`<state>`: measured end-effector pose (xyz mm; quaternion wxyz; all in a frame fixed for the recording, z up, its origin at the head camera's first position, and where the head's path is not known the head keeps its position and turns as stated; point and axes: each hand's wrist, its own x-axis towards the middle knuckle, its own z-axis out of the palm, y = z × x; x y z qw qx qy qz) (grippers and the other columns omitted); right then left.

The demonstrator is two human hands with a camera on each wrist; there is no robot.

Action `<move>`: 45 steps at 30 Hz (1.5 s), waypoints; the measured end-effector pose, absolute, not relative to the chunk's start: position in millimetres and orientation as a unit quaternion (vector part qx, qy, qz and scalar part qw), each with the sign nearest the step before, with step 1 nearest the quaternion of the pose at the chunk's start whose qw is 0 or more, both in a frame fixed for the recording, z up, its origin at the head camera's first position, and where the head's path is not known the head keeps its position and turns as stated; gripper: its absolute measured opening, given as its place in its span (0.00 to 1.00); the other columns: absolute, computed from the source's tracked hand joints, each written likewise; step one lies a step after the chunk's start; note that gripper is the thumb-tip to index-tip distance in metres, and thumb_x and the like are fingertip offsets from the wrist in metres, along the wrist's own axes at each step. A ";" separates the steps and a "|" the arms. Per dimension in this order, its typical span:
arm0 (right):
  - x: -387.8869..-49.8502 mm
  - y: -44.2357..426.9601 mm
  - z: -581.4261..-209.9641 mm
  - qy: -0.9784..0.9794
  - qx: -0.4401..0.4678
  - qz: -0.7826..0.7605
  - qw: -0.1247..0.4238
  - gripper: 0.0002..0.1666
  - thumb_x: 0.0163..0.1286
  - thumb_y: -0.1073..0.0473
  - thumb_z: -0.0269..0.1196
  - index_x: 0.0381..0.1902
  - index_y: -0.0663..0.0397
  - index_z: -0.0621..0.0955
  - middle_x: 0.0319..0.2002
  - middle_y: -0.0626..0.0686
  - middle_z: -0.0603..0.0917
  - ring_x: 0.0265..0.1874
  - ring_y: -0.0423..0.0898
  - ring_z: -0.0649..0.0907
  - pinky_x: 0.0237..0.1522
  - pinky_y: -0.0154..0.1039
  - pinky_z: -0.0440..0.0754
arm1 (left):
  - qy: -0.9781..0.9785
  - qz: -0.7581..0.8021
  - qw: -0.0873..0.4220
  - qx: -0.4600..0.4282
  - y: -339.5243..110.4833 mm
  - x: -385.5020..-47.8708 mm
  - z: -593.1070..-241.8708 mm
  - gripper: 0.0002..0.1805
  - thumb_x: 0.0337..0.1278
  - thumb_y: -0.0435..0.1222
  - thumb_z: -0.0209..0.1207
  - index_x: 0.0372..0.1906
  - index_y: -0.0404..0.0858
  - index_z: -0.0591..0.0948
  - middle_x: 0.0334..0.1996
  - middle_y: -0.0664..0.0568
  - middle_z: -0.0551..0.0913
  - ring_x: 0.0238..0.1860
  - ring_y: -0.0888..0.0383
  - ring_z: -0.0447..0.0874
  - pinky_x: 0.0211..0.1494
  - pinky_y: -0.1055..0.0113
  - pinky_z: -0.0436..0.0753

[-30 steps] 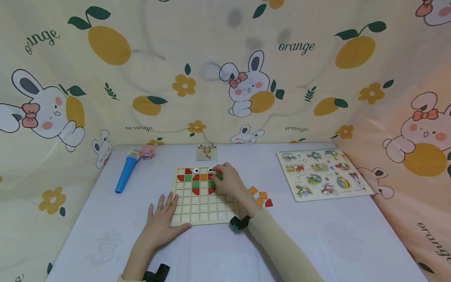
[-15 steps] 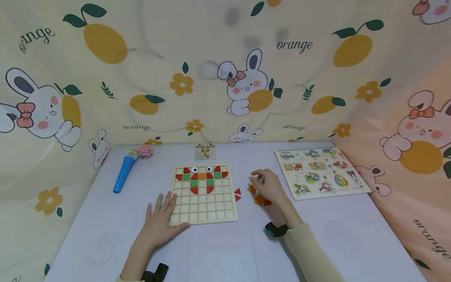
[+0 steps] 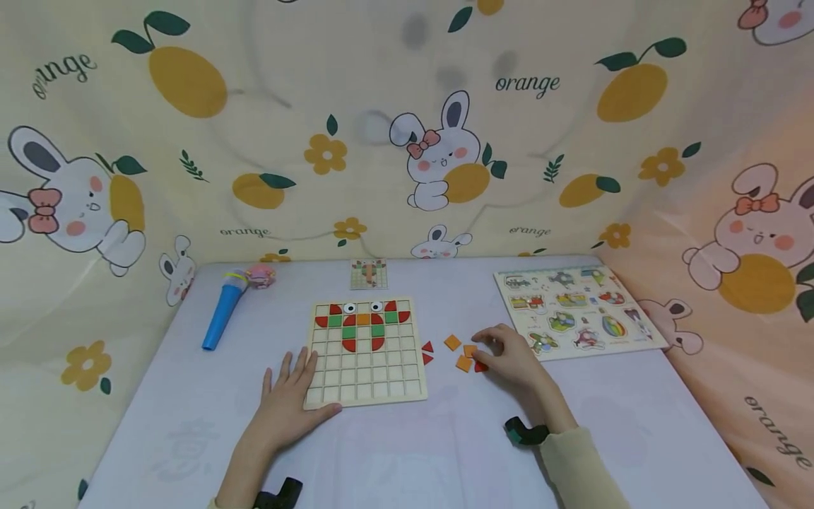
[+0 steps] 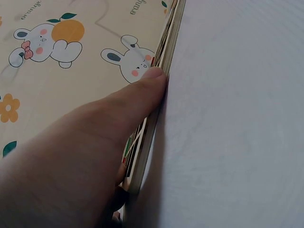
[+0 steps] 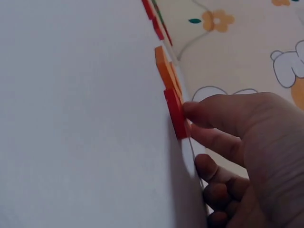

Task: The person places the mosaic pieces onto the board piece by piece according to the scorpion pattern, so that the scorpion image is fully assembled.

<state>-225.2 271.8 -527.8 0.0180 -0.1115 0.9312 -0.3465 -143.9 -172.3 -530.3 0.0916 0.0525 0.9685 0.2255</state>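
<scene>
A wooden grid board (image 3: 381, 367) bears red, green and orange tiles and two eye pieces in its upper rows. My left hand (image 3: 289, 389) rests flat at the board's lower left corner, fingers spread along the side. In the left wrist view its thumb (image 4: 154, 78) presses the board's edge. To the right, my right hand (image 3: 511, 357) is at the loose tiles, thumb and index fingertips apart beside an orange tile (image 3: 469, 350). A red tile (image 3: 480, 367) lies partly under the hand; in the right wrist view the thumb overlaps this red tile (image 5: 175, 114).
Two more orange tiles (image 3: 452, 342) and two red triangles (image 3: 428, 347) lie right of the board. A small pattern card (image 3: 369, 274) is behind it. A blue microphone (image 3: 222, 311) and pink toy (image 3: 261, 276) are left; a picture puzzle board (image 3: 579, 311) is right.
My right hand has left the board's upper right, where a red and green group now sits, and moved right and down to the loose tiles. The left hand stays on the board.
</scene>
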 end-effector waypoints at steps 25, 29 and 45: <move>-219.2 271.5 -542.6 0.934 -0.092 -0.343 -0.038 0.13 0.69 0.58 0.74 0.49 0.55 0.88 0.45 0.53 0.85 0.46 0.49 0.82 0.51 0.48 0.82 | 0.970 0.224 0.079 0.056 -170.6 -142.9 -536.2 0.67 0.52 0.75 0.63 0.84 0.34 0.57 0.85 0.35 0.51 0.84 0.28 0.38 0.78 0.22 0.37; -221.3 270.8 -541.5 0.936 -0.091 -0.338 -0.043 0.14 0.71 0.56 0.73 0.50 0.56 0.87 0.48 0.54 0.86 0.49 0.52 0.83 0.55 0.53 0.83 | 0.970 0.224 0.080 0.052 -170.5 -145.4 -534.0 0.67 0.52 0.75 0.62 0.85 0.34 0.57 0.85 0.35 0.50 0.84 0.28 0.37 0.78 0.22 0.35; -221.2 269.0 -540.7 0.936 -0.093 -0.337 -0.054 0.14 0.71 0.58 0.73 0.51 0.57 0.87 0.46 0.54 0.85 0.45 0.49 0.82 0.50 0.47 0.82 | 0.971 0.223 0.074 0.055 -171.6 -143.9 -537.3 0.66 0.52 0.75 0.62 0.85 0.36 0.57 0.85 0.37 0.51 0.85 0.29 0.38 0.79 0.23 0.37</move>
